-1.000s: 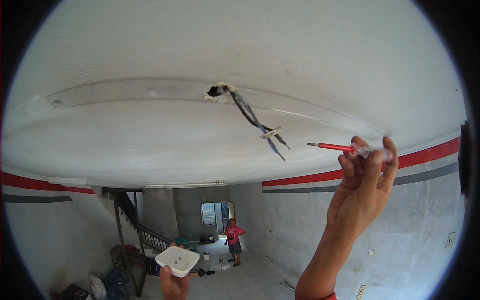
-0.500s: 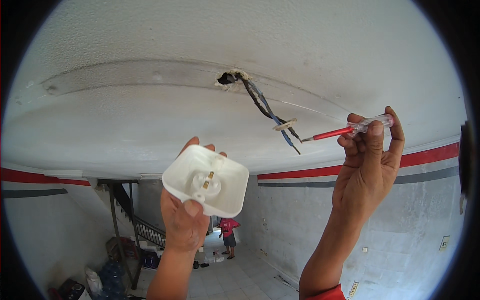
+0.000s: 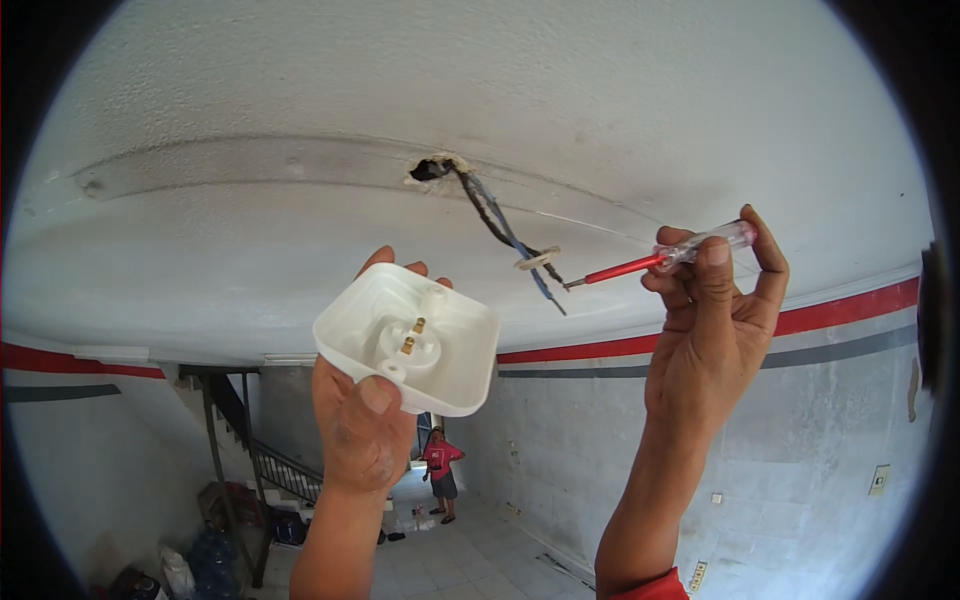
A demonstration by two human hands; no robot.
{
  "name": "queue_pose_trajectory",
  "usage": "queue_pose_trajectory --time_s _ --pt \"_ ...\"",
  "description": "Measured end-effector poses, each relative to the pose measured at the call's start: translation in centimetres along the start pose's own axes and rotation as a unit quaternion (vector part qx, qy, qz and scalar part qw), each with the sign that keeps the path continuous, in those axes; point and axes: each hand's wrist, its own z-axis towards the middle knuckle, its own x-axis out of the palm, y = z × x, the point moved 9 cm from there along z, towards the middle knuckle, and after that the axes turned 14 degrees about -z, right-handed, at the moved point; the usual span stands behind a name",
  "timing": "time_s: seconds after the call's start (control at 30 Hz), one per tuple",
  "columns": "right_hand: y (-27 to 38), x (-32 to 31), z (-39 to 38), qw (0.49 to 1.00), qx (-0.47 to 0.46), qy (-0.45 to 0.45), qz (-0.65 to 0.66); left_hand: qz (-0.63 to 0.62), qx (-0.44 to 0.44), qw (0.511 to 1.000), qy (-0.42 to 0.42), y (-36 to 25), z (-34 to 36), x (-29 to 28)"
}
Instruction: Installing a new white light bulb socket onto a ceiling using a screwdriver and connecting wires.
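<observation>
Raised now in the left hand [image 3: 362,435], a square white plastic box [image 3: 458,345] is brought into working reach left of a hanging black wire [image 3: 480,213], whose tip is met by a clear-handled red screwdriver [image 3: 630,268] held in the right hand [image 3: 715,325].

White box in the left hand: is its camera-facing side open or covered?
Open. The white box in the left hand shows its hollow inside and two brass-coloured fittings, with no cover across them.

Box [image 3: 466,352] white; terminals [image 3: 408,346] brassy; screwdriver [image 3: 632,267] red, handle [image 3: 738,235] clear; wires [image 3: 491,222] blue, black; wall [image 3: 790,435] striped red, grey
</observation>
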Motion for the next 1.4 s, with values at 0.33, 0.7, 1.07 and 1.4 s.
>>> queue_pose_trajectory --time_s 0.33,0.7,1.07,1.4 --pt "-1.1 -1.8 1.5 0.997 0.026 0.004 0.074 0.012 0.018 1.0 0.012 1.8 0.1 2.0" --pt "-0.2 -1.3 -0.3 0.978 0.058 0.048 0.195 0.031 0.052 0.998 0.013 -0.8 -0.9 1.6" --pt "0.1 -0.4 0.3 0.972 0.052 0.055 0.225 -0.026 0.01 0.999 0.024 0.1 -0.5 2.2" --pt "-0.6 0.0 0.5 0.971 0.069 0.054 0.222 -0.023 0.006 0.999 0.021 0.4 -0.6 2.6"
